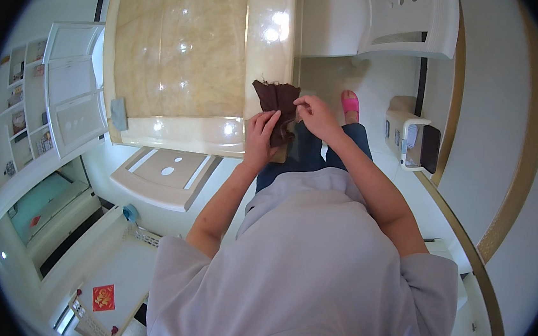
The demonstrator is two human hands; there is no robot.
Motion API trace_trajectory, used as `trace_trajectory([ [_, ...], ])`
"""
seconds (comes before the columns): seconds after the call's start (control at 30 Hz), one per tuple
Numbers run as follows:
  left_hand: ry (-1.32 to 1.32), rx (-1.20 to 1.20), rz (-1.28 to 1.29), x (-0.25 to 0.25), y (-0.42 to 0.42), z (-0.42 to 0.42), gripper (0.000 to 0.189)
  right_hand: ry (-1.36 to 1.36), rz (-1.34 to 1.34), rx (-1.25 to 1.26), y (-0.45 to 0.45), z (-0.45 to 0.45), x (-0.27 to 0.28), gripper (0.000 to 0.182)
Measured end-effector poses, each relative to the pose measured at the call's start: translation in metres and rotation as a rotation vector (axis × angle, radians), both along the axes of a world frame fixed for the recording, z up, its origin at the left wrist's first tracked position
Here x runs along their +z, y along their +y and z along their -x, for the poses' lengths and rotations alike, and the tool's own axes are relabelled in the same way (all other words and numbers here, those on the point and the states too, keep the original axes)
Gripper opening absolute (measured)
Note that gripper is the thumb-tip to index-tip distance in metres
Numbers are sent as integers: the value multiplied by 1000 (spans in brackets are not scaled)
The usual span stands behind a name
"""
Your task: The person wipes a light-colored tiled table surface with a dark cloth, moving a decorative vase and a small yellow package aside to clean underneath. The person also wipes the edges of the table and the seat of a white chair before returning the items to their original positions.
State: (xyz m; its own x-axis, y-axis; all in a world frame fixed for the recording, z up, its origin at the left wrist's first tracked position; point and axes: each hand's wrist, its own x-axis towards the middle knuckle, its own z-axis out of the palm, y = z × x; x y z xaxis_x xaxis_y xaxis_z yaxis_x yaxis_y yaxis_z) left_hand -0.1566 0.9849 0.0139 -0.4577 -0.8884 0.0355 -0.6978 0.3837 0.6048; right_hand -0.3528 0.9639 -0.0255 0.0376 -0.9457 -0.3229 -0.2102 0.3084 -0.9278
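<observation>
A piece of dark brown cloth [279, 97] with a frayed far edge lies over the near right corner of a glossy cream table [270, 48]. Its lower part is bunched up and hangs by the table edge. My left hand [259, 136] rests on the cloth's left side, fingertips pressing on a fold; its thumb is hidden. On the right, my right hand [319, 117] has bent fingers, with the fingertips at the cloth's right edge. Whether they pinch the cloth cannot be made out.
A folded grey-blue cloth [119, 113] lies at the table's left corner. White chairs stand on the left [167, 178] and at the upper right [406, 21]. On the floor to the right is a white bin-like container [408, 139]. My foot wears a pink slipper [350, 103].
</observation>
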Motion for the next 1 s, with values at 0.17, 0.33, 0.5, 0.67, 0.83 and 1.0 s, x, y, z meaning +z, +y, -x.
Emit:
trace_trajectory([
  [0.17,-37,-15,272,-25,-90,54,70,-32,70,27,-29,38,6,17],
  [0.33,-123,183,259,-16,-145,101,63,-16,95,85,-52,82,17,18],
  [0.5,-208,203,204,-23,-65,81,57,122,-9,221,-70,117,36,19],
  [0.67,-288,170,232,-24,-42,83,46,99,40,277,-77,123,17,19],
  [0.83,-288,173,361,-34,-136,114,53,128,48,344,-89,120,28,19],
  [1.0,-165,276,296,-30,-169,128,57,63,76,282,-105,125,20,18],
])
